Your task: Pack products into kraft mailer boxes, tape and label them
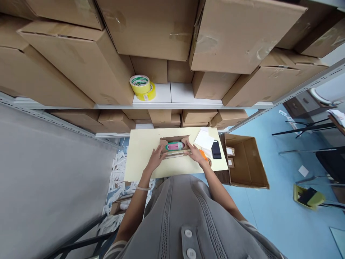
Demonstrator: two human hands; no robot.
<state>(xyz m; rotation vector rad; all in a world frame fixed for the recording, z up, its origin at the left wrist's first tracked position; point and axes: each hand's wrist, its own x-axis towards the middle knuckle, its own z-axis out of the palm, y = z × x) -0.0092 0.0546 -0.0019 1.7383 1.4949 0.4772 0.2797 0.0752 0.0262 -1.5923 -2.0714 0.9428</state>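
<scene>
A small open cardboard box [175, 154] lies on the pale yellow table, its flaps raised. Inside it rests a pink and green bottle-like container [174, 146], lying on its side. My left hand [155, 158] grips the box's left end, fingers along the flap and front corner. At the right end, my right hand [195, 153] holds the flap and edge. Close by my right wrist is an orange tape dispenser [204, 155], partly hidden by the hand, with a brown tape roll [210, 162].
White papers [204, 139] and a black phone [216, 150] lie on the table's [142, 151] right side. A large open carton [246, 162] with small boxes stands right of it. Yellow tape rolls [142, 87] sit on the carton-filled shelf [183, 94] ahead. Paper scraps [117, 172] cover the floor left.
</scene>
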